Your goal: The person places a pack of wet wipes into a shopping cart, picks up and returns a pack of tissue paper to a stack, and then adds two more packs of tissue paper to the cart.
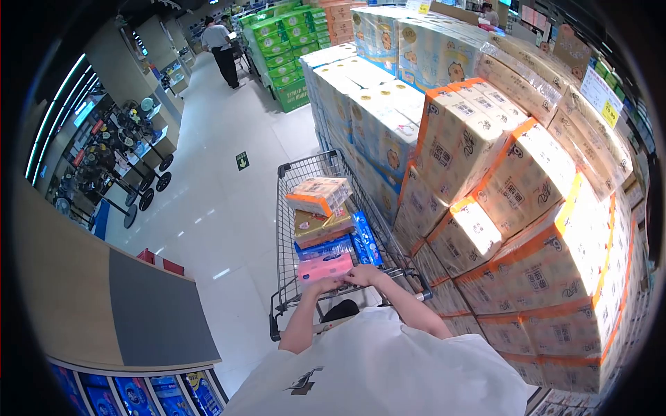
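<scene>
My left hand [326, 284] and my right hand [362, 275] meet at the near edge of a pink soft pack [325, 267], apparently tissues, with their fingers curled against it. Both forearms reach over the handle end of a wire shopping cart [284, 229]. Beyond the pink pack lie blue packs [366, 239] and a gold-coloured box [320, 226]. On top rests a beige pack with orange edging [318, 195], wrapped in plastic. My fingertips are too small to make out fully.
Stacked beige and orange packs [513, 194] rise close on the right, beyond them white-blue packs [388, 125] and green packs [288, 41]. Standing fans [132, 152] line the left. A wooden counter [76, 277] is near left. A person [220, 52] stands up the aisle.
</scene>
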`<act>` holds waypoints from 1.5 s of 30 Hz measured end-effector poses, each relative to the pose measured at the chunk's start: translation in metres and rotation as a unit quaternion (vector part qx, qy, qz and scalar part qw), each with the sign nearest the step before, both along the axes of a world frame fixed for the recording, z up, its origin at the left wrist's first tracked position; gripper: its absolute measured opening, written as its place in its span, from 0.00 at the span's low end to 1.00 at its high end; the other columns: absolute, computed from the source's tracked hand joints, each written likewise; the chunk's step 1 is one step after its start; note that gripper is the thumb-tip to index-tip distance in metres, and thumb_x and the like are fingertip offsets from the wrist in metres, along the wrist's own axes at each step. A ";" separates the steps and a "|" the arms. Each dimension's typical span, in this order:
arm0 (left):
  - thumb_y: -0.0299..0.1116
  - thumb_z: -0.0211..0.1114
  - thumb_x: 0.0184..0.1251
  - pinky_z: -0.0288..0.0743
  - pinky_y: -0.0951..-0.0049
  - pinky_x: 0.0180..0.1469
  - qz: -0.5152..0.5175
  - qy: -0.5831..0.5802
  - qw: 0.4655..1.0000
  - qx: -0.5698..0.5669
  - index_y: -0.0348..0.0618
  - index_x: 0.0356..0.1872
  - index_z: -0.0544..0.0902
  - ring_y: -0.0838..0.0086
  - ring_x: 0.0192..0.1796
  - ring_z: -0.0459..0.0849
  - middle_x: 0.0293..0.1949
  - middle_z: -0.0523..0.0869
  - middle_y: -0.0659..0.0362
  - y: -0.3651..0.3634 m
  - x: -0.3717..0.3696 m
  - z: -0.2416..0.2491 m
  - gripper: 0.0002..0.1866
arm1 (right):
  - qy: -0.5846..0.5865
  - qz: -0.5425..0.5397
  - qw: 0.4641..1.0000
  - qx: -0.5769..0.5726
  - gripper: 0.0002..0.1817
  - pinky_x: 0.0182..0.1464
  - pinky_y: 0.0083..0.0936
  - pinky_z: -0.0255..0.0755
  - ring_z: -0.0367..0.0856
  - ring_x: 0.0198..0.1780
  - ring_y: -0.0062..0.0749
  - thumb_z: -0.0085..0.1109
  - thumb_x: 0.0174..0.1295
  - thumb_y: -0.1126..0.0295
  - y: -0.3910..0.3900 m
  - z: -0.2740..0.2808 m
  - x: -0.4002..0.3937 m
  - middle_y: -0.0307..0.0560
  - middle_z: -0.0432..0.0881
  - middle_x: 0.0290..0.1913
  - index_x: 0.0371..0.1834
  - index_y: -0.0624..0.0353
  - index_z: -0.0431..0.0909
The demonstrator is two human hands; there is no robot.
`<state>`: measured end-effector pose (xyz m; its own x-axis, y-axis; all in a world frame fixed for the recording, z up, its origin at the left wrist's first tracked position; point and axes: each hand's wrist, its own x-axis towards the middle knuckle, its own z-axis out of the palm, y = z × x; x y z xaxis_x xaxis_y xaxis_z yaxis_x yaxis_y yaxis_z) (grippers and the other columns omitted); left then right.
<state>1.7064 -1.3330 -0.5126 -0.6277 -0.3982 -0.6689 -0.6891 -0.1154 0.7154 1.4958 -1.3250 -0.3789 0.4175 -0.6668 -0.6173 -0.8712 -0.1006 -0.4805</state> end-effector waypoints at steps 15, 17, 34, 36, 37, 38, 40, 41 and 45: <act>0.54 0.60 0.68 0.78 0.69 0.33 0.037 -0.011 0.999 -0.028 0.42 0.42 0.86 0.74 0.29 0.84 0.28 0.86 0.61 -0.057 0.032 -0.006 0.23 | -0.109 -0.088 0.953 0.268 0.26 0.55 0.38 0.76 0.85 0.51 0.43 0.51 0.68 0.49 -0.059 -0.075 0.034 0.51 0.87 0.47 0.56 0.59 0.81; 0.56 0.59 0.67 0.79 0.66 0.38 0.025 -0.008 1.000 -0.005 0.42 0.45 0.86 0.70 0.32 0.85 0.32 0.88 0.59 -0.076 0.038 -0.001 0.26 | -0.107 -0.041 0.973 0.199 0.27 0.55 0.37 0.75 0.84 0.52 0.43 0.51 0.68 0.49 -0.074 -0.099 0.037 0.52 0.87 0.46 0.57 0.59 0.81; 0.50 0.56 0.67 0.76 0.67 0.33 -0.077 0.025 0.995 -0.057 0.41 0.40 0.86 0.72 0.27 0.82 0.26 0.84 0.57 -0.147 0.122 -0.022 0.22 | -0.028 -0.133 0.989 0.054 0.24 0.50 0.44 0.76 0.84 0.48 0.55 0.48 0.68 0.49 -0.112 -0.063 0.137 0.58 0.86 0.43 0.51 0.55 0.82; 0.50 0.56 0.67 0.76 0.67 0.33 -0.061 0.030 0.998 -0.013 0.42 0.41 0.86 0.71 0.26 0.81 0.25 0.84 0.57 -0.136 0.131 -0.020 0.21 | -0.049 -0.164 0.983 0.073 0.23 0.49 0.42 0.78 0.86 0.44 0.53 0.50 0.68 0.50 -0.107 -0.067 0.145 0.55 0.87 0.40 0.52 0.56 0.82; 0.50 0.56 0.67 0.76 0.67 0.32 -0.079 0.032 0.996 -0.022 0.41 0.41 0.86 0.71 0.26 0.81 0.25 0.84 0.58 -0.138 0.135 -0.022 0.21 | -0.045 -0.159 0.984 0.058 0.22 0.45 0.37 0.80 0.88 0.39 0.48 0.52 0.67 0.51 -0.105 -0.069 0.149 0.54 0.87 0.39 0.52 0.57 0.82; 0.50 0.57 0.68 0.76 0.67 0.32 -0.097 0.032 0.994 -0.034 0.41 0.41 0.86 0.71 0.26 0.81 0.25 0.84 0.58 -0.141 0.140 -0.022 0.21 | -0.045 -0.161 0.984 0.057 0.22 0.45 0.37 0.80 0.88 0.39 0.48 0.52 0.67 0.51 -0.102 -0.070 0.153 0.54 0.87 0.39 0.52 0.57 0.82; 0.51 0.56 0.69 0.76 0.68 0.31 -0.102 0.029 0.994 -0.031 0.41 0.41 0.86 0.72 0.26 0.81 0.27 0.85 0.59 -0.138 0.149 -0.021 0.22 | -0.074 -0.222 0.970 0.062 0.22 0.41 0.34 0.81 0.88 0.35 0.43 0.51 0.68 0.52 -0.093 -0.071 0.164 0.54 0.87 0.37 0.52 0.57 0.82; 0.51 0.56 0.69 0.75 0.68 0.30 -0.093 0.037 0.995 -0.027 0.42 0.42 0.86 0.72 0.26 0.80 0.28 0.85 0.59 -0.136 0.154 -0.024 0.22 | -0.076 -0.225 0.970 0.058 0.22 0.41 0.34 0.81 0.88 0.35 0.43 0.51 0.68 0.52 -0.092 -0.071 0.168 0.54 0.87 0.37 0.52 0.57 0.82; 0.49 0.55 0.67 0.78 0.63 0.38 -0.116 0.018 0.993 0.007 0.41 0.45 0.85 0.67 0.33 0.85 0.30 0.86 0.55 -0.129 0.169 -0.025 0.22 | -0.060 -0.243 0.968 0.036 0.21 0.40 0.33 0.81 0.88 0.34 0.41 0.50 0.68 0.53 -0.073 -0.067 0.188 0.55 0.87 0.38 0.51 0.57 0.82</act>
<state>1.8756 -1.4617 -0.5380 -0.7253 -0.2318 -0.6483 -0.6719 0.0333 0.7398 1.6835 -1.3984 -0.4457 0.1378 -0.7594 -0.6358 -0.7449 0.3436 -0.5719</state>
